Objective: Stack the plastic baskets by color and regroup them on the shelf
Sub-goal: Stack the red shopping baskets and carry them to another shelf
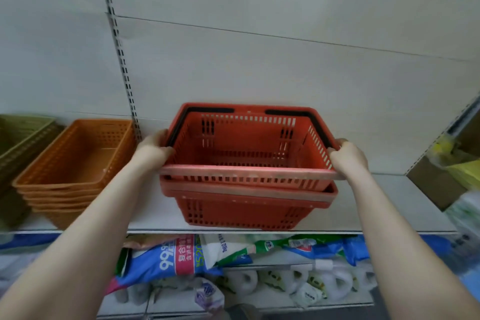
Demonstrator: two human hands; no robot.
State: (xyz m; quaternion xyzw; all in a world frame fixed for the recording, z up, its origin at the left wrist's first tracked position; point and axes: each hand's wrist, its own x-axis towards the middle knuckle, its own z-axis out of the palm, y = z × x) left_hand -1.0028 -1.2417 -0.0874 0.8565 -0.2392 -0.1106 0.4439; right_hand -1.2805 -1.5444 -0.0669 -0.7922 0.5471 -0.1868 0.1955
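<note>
A red shopping basket (246,153) with black handles folded down sits nested in another red basket (241,212) on the white shelf (384,205). My left hand (153,149) grips the top basket's left rim and my right hand (348,157) grips its right rim. To the left stands a stack of several orange baskets (75,161). Olive-green baskets (20,143) show at the far left edge, partly cut off.
A slotted upright (122,65) runs up the white back panel between the orange and red stacks. Cardboard boxes (439,184) with yellow bags stand at the right. Below the shelf lie packaged goods and white jugs (241,280).
</note>
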